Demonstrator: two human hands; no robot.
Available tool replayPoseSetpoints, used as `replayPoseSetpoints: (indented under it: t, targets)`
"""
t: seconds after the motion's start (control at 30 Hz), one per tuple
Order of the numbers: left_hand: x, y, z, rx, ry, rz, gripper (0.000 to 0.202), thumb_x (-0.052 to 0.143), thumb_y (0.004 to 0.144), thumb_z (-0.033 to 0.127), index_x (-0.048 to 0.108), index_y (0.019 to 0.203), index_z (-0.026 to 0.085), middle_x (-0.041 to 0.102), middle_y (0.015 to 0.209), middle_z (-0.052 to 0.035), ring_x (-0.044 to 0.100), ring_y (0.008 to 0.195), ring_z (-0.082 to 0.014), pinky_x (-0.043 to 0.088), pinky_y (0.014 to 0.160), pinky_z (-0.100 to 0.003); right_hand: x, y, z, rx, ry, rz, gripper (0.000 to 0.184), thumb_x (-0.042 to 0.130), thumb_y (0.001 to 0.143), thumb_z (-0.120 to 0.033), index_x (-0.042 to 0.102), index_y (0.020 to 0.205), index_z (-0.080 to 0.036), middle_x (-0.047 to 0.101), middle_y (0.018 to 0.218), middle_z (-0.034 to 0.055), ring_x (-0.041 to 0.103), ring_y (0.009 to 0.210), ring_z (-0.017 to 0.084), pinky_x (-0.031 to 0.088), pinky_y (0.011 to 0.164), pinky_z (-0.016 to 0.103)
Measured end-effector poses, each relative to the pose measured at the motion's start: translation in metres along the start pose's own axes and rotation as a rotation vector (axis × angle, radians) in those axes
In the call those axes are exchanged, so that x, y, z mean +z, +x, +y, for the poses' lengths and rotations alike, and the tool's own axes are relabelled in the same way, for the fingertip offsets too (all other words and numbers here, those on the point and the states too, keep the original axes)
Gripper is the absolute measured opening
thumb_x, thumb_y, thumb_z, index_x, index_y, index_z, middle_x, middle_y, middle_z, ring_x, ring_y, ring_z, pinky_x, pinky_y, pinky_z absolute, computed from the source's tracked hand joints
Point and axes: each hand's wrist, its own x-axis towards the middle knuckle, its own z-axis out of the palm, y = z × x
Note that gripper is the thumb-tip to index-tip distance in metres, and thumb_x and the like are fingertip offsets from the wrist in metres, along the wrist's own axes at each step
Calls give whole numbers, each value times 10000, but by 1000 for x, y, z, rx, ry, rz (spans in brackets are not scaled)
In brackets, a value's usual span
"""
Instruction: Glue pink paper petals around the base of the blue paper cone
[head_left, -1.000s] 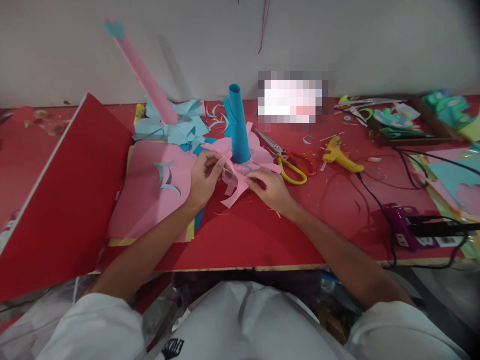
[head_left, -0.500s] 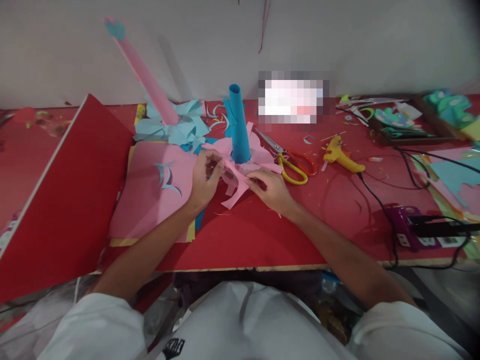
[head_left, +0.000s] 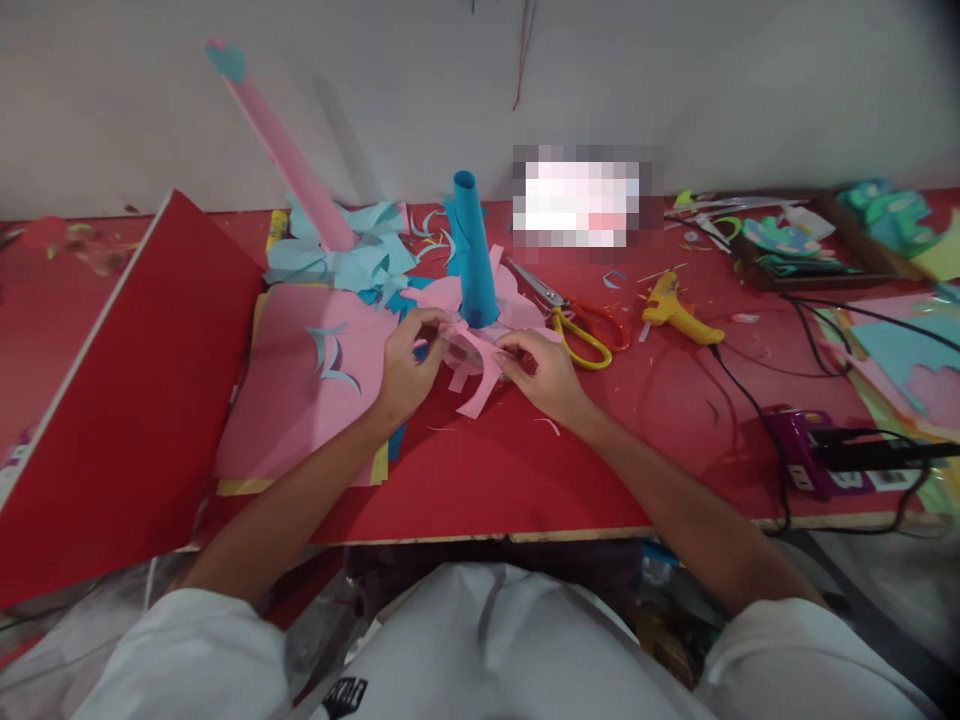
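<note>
Between my two hands is a curved pink paper strip (head_left: pixel 486 378), its free end hanging toward the table's front. My left hand (head_left: pixel 411 362) pinches it at the upper left, thumb and forefinger together. On the other side my right hand (head_left: pixel 541 372) has its fingertips closed on the strip's right edge. Just behind stands an upright rolled blue paper tube (head_left: pixel 478 260), surrounded at its foot by pink paper pieces (head_left: pixel 517 306). Scissors (head_left: pixel 577 325) with yellow and orange handles lie right of the tube, blades partly apart.
Left are stacked pink sheets (head_left: pixel 292 400), a leaning red board (head_left: pixel 142 420) and a pink paper tube (head_left: pixel 292 160) on light-blue paper. Rightward lie a yellow glue gun (head_left: pixel 681 312) with its cord, a purple box (head_left: pixel 806 455) and a dark tray (head_left: pixel 877 255) of cut-outs.
The pink strip's hanging end has swung slightly to the right, and its curve looks a little steeper. Both hands keep their pinch, nearly in place. The whole view has shifted slightly.
</note>
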Motion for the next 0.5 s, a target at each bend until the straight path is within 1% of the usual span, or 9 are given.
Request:
replayPoseSetpoints:
  t: [0.07, 0.13, 0.17, 0.23, 0.3, 0.33, 0.37, 0.43, 0.5]
  targets:
    - [-1, 0, 2, 25, 25, -11, 254, 636, 1055, 476, 691, 1042, 229, 734, 996, -39, 696, 898, -158, 556, 829, -303, -2, 2, -1, -33, -3, 14, 174, 646, 1009, -381, 703, 914, -246, 762, 941, 58, 692, 902, 222, 563, 834, 389]
    - [-2, 0, 5, 62, 36, -22, 261, 621, 1060, 472, 689, 1023, 223, 734, 986, -47, 693, 901, -167, 560, 849, -318, -5, 4, -3, -93, -1, 18, 171, 659, 1003, -377, 703, 893, -254, 762, 1141, 95, 703, 1104, 266, 560, 995, 468]
    - [-3, 1, 7, 80, 40, -29, 259, 615, 1061, 466, 690, 1016, 222, 737, 980, -50, 692, 900, -170, 561, 851, -324, -6, 5, -4, -120, -1, 7, 165, 666, 999, -372, 706, 885, -260, 737, 1276, 104, 678, 1226, 289, 532, 1079, 513]
    - [-4, 1, 12, 112, 50, -55, 253, 609, 1063, 456, 697, 1013, 225, 742, 964, -51, 690, 884, -174, 560, 842, -331, -8, 7, -7, -152, -8, -44, 152, 679, 989, -355, 711, 866, -271, 650, 1496, 82, 580, 1422, 327, 453, 1194, 590]
    - [-4, 0, 16, 137, 55, -96, 254, 613, 1058, 460, 706, 1011, 229, 745, 931, -46, 684, 850, -174, 560, 819, -336, -8, 7, -10, -166, -13, -112, 149, 690, 977, -339, 710, 843, -276, 607, 1573, 51, 488, 1522, 347, 395, 1241, 635]
    - [-4, -1, 18, 142, 55, -119, 256, 619, 1053, 466, 711, 1012, 231, 746, 918, -42, 682, 835, -174, 561, 811, -338, -8, 7, -10, -172, -10, -140, 153, 690, 975, -333, 707, 833, -276, 626, 1557, 50, 466, 1541, 349, 381, 1250, 643]
    - [-3, -2, 19, 142, 53, -143, 257, 629, 1047, 472, 715, 1014, 233, 748, 913, -40, 683, 829, -174, 564, 810, -341, -6, 6, -10, -176, -2, -161, 158, 686, 975, -330, 705, 828, -276, 672, 1499, 57, 475, 1535, 347, 385, 1249, 640]
    - [-3, -4, 19, 138, 41, -177, 255, 658, 1028, 484, 713, 1024, 234, 753, 933, -40, 691, 849, -178, 572, 828, -349, -3, 4, -9, -173, 25, -179, 151, 668, 986, -328, 709, 849, -280, 772, 1291, 74, 563, 1452, 327, 447, 1201, 600]
    - [-4, -4, 18, 144, 7, -171, 253, 690, 1008, 489, 701, 1059, 242, 748, 981, -44, 694, 880, -185, 578, 852, -361, -2, 1, -8, -168, 74, -142, 130, 660, 993, -336, 713, 887, -280, 800, 1084, 71, 672, 1282, 300, 527, 1101, 536]
